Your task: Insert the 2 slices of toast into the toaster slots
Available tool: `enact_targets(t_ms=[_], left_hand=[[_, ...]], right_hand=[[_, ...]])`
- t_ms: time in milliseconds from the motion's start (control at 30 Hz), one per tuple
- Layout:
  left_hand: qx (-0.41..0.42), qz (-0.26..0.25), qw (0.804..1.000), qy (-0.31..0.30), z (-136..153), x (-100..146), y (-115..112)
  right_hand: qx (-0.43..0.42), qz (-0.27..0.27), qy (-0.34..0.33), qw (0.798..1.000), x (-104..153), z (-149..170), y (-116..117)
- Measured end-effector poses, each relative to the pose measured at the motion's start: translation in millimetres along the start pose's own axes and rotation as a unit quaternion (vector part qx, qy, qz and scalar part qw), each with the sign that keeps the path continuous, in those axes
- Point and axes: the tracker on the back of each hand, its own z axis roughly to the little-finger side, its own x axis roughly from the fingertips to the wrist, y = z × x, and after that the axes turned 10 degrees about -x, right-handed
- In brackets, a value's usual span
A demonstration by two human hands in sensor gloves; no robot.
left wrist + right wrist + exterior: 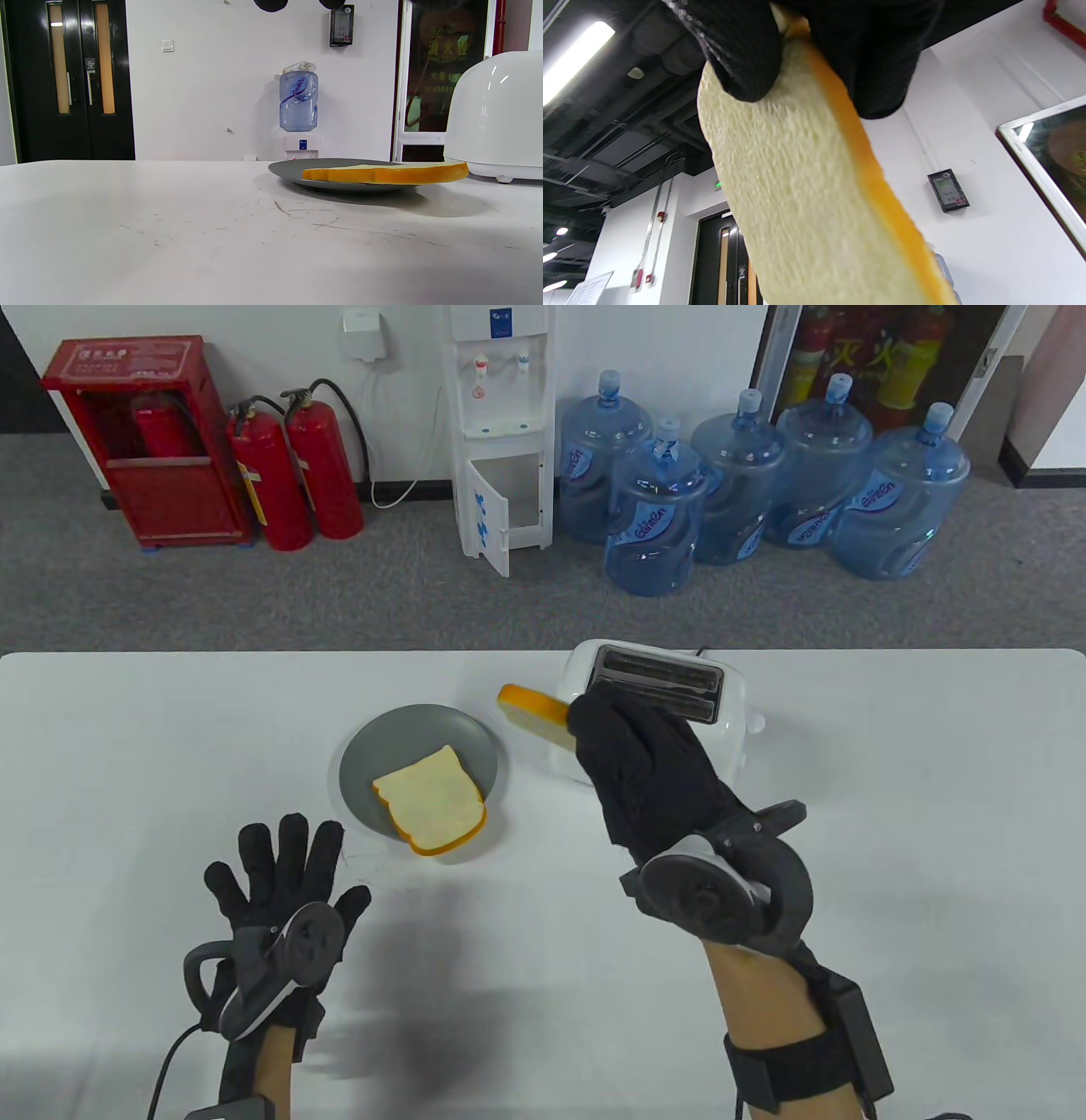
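A white toaster (738, 704) with two dark slots on top stands at the table's far middle; its rounded side shows in the left wrist view (496, 118). My right hand (645, 763) pinches one toast slice (533, 711) on edge, just left of the toaster's near end, above the table. In the right wrist view my fingertips (746, 55) clamp that slice (806, 203) from both sides. The second slice (431, 808) lies flat on a grey plate (382, 755), overhanging its near rim (382, 173). My left hand (280, 891) rests flat on the table, fingers spread, empty.
The white table (127, 780) ends at a far edge just behind the toaster. Beyond it, on the floor, are several water bottles (653, 517), a white dispenser (501, 432) and red fire extinguishers (297, 475).
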Motion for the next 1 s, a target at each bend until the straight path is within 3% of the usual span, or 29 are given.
enact_targets(t_ms=[533,1000], left_hand=[[-0.012,0.014,1.0,0.0,1.4,-2.2,-2.5],[-0.009,0.03,0.999,0.004,3.1,-3.3,-4.9]], right_hand=[[-0.045,0.025,0.14,0.989,-65.3,50.1,-18.9],[-0.059,-0.005,0.225,0.973,-68.5,111.8,14.9]])
